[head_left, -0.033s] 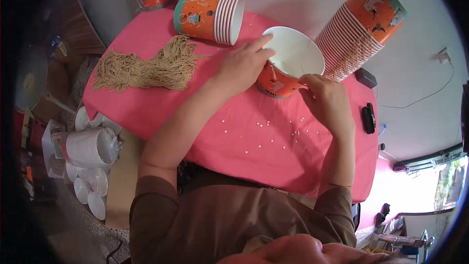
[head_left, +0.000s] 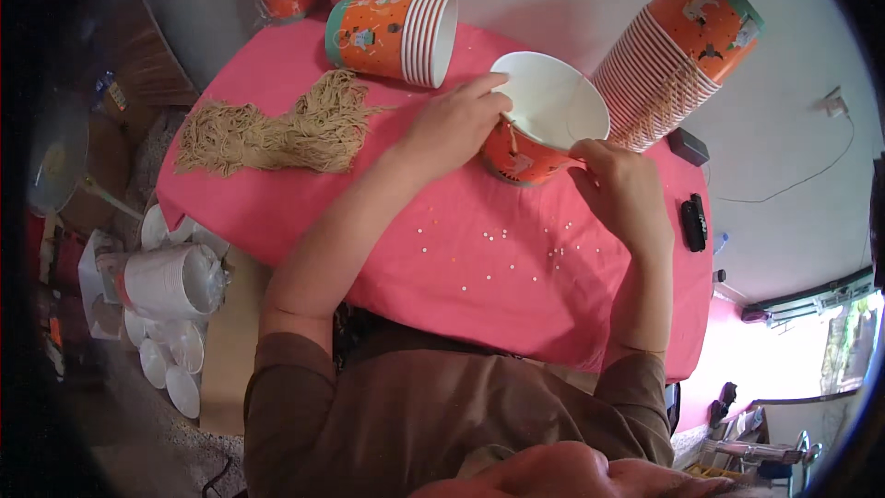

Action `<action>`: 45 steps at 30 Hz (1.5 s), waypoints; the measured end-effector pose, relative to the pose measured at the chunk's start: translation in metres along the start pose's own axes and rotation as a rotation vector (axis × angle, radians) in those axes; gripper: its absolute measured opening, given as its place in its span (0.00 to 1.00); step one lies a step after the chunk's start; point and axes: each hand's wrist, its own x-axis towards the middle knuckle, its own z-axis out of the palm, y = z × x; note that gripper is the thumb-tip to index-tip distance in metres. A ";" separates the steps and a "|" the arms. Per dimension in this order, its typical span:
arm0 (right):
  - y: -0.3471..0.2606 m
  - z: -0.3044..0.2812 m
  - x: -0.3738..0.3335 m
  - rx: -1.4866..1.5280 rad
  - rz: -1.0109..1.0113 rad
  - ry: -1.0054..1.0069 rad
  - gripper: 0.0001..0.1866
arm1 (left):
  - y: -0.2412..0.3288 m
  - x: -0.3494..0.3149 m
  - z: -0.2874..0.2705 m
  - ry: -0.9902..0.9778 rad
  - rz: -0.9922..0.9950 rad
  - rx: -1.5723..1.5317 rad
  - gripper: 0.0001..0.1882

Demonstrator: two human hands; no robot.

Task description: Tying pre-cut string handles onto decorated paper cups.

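Note:
An orange paper bucket (head_left: 522, 164) with a white inside stands tilted toward me on the pink-covered table. My left hand (head_left: 456, 127) is closed on its left rim, fingertips at the edge. A short tan cord (head_left: 513, 136) hangs on the bucket's outer wall beside those fingertips. At the front right of the rim, my right hand (head_left: 625, 186) is pinched closed; whatever lies between its fingertips is hidden. A bundle of tan cords (head_left: 277, 134) lies to the left of my hands.
A nested row of orange buckets (head_left: 392, 37) lies at the back. A tall leaning stack (head_left: 664, 65) stands at the right. Small white dots (head_left: 512, 266) are scattered over the pink cloth (head_left: 442, 314). A black object (head_left: 694, 223) lies at the right edge. White tubs (head_left: 166, 281) sit lower left.
My left fingertips have slid slightly lower along the bucket's rim. My right hand stays at the front right rim.

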 end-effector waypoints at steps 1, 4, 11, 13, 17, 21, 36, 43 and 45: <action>0.007 -0.003 -0.002 -0.008 0.004 0.008 0.09 | -0.007 0.001 -0.004 -0.045 0.012 -0.104 0.11; 0.027 -0.009 -0.008 -0.030 0.046 0.016 0.16 | -0.022 -0.002 -0.017 -0.086 0.067 -0.259 0.06; 0.026 -0.031 -0.030 0.337 0.015 -0.033 0.33 | -0.019 -0.009 -0.034 -0.127 -0.380 -0.921 0.08; 0.011 -0.044 -0.031 0.384 -0.023 -0.002 0.32 | -0.026 -0.012 -0.032 -0.157 -0.467 -0.952 0.11; 0.001 -0.047 -0.031 0.306 -0.158 0.034 0.28 | -0.033 -0.018 -0.017 -0.199 -0.535 -1.090 0.13; 0.004 -0.065 -0.024 0.418 -0.094 0.159 0.16 | -0.017 -0.023 -0.004 -0.082 -0.554 -1.127 0.14; 0.240 -0.288 0.083 0.460 0.565 0.668 0.24 | -0.036 -0.065 -0.001 -0.069 -0.681 -0.951 0.10; 0.309 -0.254 0.140 0.449 0.727 0.360 0.12 | -0.038 -0.067 0.006 -0.038 -0.679 -0.845 0.08; 0.309 -0.244 0.146 0.398 0.772 0.332 0.13 | -0.037 -0.067 0.005 -0.041 -0.688 -0.831 0.08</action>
